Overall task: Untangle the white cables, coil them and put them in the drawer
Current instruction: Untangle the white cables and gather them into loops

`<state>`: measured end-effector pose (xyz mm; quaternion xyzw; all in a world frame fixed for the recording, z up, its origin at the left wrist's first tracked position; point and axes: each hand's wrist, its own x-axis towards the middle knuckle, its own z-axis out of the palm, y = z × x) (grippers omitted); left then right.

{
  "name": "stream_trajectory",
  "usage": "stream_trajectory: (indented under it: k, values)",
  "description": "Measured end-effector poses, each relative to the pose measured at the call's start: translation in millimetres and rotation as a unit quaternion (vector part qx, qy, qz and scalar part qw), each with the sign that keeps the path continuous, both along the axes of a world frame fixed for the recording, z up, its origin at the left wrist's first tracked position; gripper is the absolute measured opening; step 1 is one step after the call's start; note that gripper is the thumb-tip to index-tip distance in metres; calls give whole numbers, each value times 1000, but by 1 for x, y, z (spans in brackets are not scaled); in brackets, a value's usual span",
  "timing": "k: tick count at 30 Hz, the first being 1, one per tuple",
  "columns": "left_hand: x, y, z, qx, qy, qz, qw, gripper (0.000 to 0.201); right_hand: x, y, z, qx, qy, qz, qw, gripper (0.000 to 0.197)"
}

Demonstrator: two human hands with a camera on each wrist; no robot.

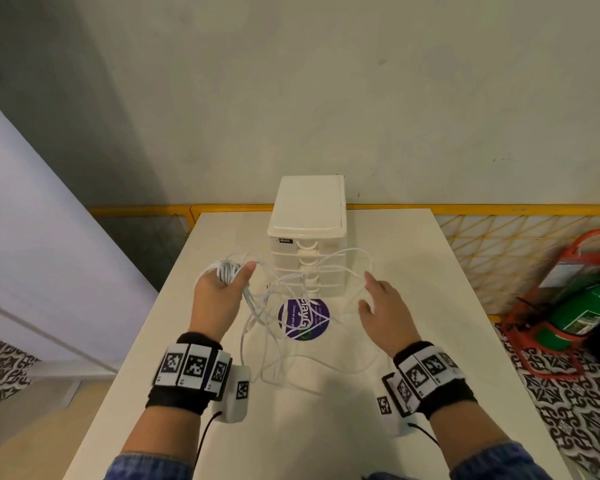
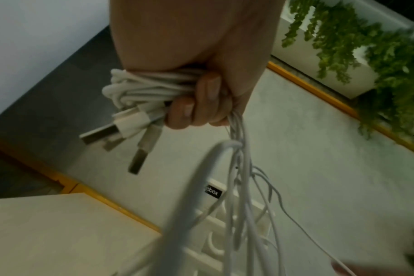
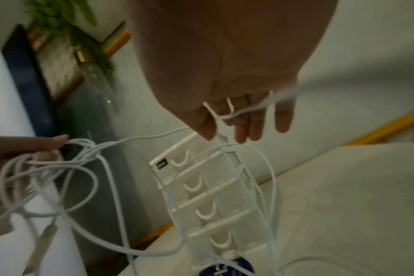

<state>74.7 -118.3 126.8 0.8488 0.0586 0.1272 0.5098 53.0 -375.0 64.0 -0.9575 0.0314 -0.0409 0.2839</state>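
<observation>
My left hand [image 1: 217,294] is raised above the table's left side and grips a coiled bundle of white cables [image 1: 227,271]. In the left wrist view the fingers [image 2: 201,104] curl round that bundle [image 2: 144,87], and several USB plugs [image 2: 140,156] stick out below it. Loose tangled strands [image 1: 278,341] trail from it down onto the table and across to my right hand [image 1: 383,306]. That hand is held out with straight, spread fingers [image 3: 253,123], and a thin strand [image 3: 239,112] lies draped over them. The white drawer unit [image 1: 307,237] stands behind the cables, all its drawers shut.
The white table [image 1: 430,323] carries a round purple sticker [image 1: 303,320] under the strands. A yellow mesh fence [image 1: 499,244] runs behind the table. A green fire extinguisher in a red stand [image 1: 582,306] is on the floor at the right.
</observation>
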Motion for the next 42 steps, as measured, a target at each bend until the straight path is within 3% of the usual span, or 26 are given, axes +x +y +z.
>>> stream_trajectory:
  k: [3, 7, 10, 12, 13, 16, 18, 21, 23, 27, 29, 31, 33, 35, 39, 42]
  values:
    - [-3, -10, -2, -18, 7, -4, 1000, 56, -3, 23, 12, 109, -24, 53, 992, 53]
    - [-7, -20, -4, -23, 24, -15, 999, 56, -2, 42, 17, 174, -21, 20, 984, 68]
    - [-9, -24, -6, -17, 46, -11, 999, 56, -1, 45, 16, 179, -48, -6, 983, 49]
    - [-7, -17, -8, -17, 58, 9, 998, 51, 0, 35, 13, 157, -126, -62, 978, 21]
    - [-6, -11, -9, -21, 65, 32, 997, 49, 2, 27, 10, 159, -161, -103, 969, 16]
    - [-2, 11, -7, -55, 77, 103, 990, 41, 2, -6, 4, 175, -178, -211, 945, 21]
    - [-3, 16, -5, -68, 75, 102, 990, 41, 1, -21, -4, 138, -121, -225, 957, 23]
    - [-5, 5, -5, -70, 73, 33, 994, 45, 0, -20, -16, -5, 26, -157, 987, 32]
    - [-7, -3, -4, -83, 63, -14, 994, 44, -2, -12, -15, -59, 44, -118, 990, 45]
    - [-13, -15, 5, -139, 53, -106, 983, 41, -1, 8, 17, 51, -100, 39, 993, 57]
    - [-17, -22, 9, -160, 60, -155, 973, 42, 1, 22, 29, 72, -91, 139, 983, 57]
    - [-19, -28, 13, -157, 62, -177, 970, 42, -1, 34, 31, 111, -67, 183, 975, 36]
    - [-17, -27, 15, -114, 50, -154, 980, 41, -6, 36, 30, 186, -55, 162, 968, 15]
    - [-13, -18, 14, -43, 29, -92, 994, 42, -9, 30, 29, 219, -64, 118, 966, 18]
    - [-12, 11, 12, -21, 24, 8, 999, 42, -8, 0, 22, 37, -69, 90, 993, 32]
    - [-12, 24, 17, -35, 10, 45, 998, 41, -16, -8, 11, 69, -9, 94, 993, 35]
